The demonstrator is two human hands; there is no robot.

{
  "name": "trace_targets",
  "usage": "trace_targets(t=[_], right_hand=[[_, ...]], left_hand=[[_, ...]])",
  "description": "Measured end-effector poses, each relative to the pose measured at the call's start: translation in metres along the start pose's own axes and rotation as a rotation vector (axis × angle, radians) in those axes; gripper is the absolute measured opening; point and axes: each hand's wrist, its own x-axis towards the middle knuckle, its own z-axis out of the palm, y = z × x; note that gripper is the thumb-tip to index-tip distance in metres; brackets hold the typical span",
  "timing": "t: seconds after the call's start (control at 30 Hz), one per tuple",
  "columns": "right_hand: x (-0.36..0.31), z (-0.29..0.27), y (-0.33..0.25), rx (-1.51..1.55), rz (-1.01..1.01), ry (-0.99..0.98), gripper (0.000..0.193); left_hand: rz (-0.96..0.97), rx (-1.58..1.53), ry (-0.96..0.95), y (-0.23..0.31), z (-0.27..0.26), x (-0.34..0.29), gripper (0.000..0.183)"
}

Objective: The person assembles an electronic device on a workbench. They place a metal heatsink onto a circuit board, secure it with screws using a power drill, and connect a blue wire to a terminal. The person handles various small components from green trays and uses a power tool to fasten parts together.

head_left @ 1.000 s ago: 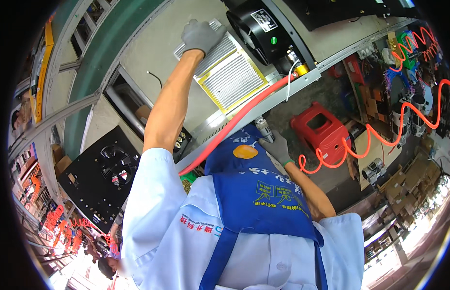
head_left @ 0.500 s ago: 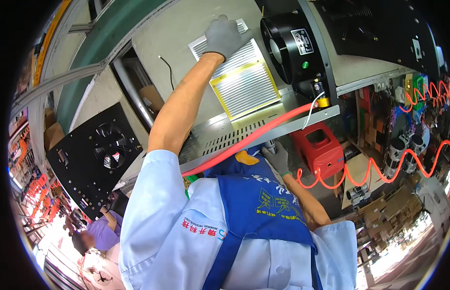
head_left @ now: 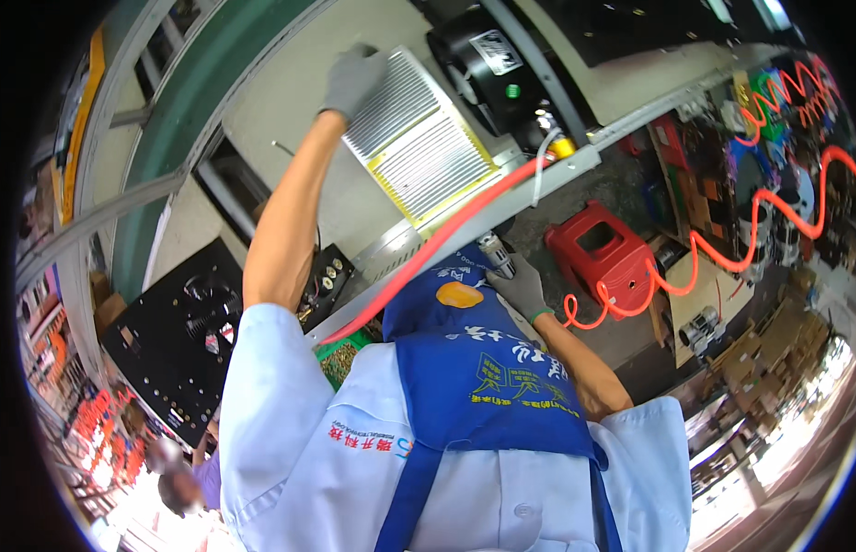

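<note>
My left hand (head_left: 354,81), in a grey glove, is at the upper left edge of a silver finned metal panel (head_left: 428,170) with yellow edging. Its thumb stands apart from the fingers and reaches toward the fins; the fingertips are blurred. The panel lies beside a black round fan (head_left: 474,69) at the bench frame. Low in front of my apron, my gloved right hand (head_left: 522,287) is closed around a silver cylindrical tool (head_left: 495,255), whose far end is hard to make out.
A thick red hose (head_left: 419,262) crosses the metal frame. Right of my right hand is a red plastic stool (head_left: 603,258) with a coiled orange air hose (head_left: 696,267). A black fan plate (head_left: 175,340) stands at left, near a green basket (head_left: 340,359). Another person (head_left: 193,483) is at lower left.
My left hand has slid from the middle of the panel's upper part to its left edge. The view has shifted, showing more of the tool in my right hand.
</note>
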Motion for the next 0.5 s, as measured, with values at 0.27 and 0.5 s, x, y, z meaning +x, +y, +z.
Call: trace_targets(t=[0.27,0.5], right_hand=[[-0.029,-0.042,0.019,-0.028,0.053,-0.02,0.049],[-0.054,-0.088,0.027,0.019,0.0,0.034,0.046]], left_hand=[[-0.011,-0.869,-0.436,0.146,-0.09,-0.173,0.04],[-0.409,-1.267,-0.699,0.158,0.041,-0.305,0.043]])
